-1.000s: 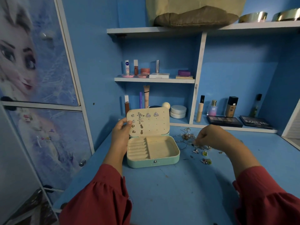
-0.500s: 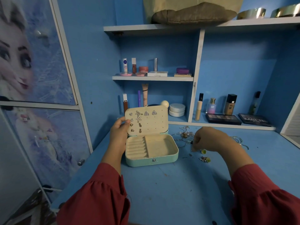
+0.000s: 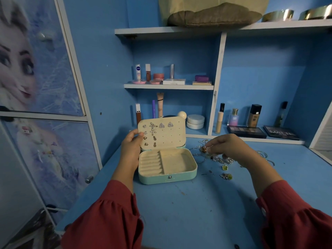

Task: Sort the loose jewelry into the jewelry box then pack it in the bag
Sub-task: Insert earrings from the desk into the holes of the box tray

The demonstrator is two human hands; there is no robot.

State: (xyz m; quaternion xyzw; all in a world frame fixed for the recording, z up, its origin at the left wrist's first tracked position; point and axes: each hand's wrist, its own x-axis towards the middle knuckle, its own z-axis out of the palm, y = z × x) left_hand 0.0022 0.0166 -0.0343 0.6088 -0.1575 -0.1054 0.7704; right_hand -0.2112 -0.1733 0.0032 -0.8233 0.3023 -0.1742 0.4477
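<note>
Left hand (image 3: 130, 143) steadies jewelry box (image 3: 168, 168), long axis left-right

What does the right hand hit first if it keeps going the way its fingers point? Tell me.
The right hand points left, its fingertips pinching a small jewelry piece. Straight on, it would probably meet the open jewelry box at its right wall, though depth is unclear.

Your left hand (image 3: 130, 144) grips the raised lid (image 3: 162, 133) of the mint jewelry box (image 3: 167, 168) (earrings (image 3: 158, 127) already pinned in it). Your right hand (image 3: 228, 146) pinches a small amber piece (image 3: 203, 149) above the loose jewelry (image 3: 221, 162) scattered on the blue desk (image 3: 188, 212), just beside the box.
</note>
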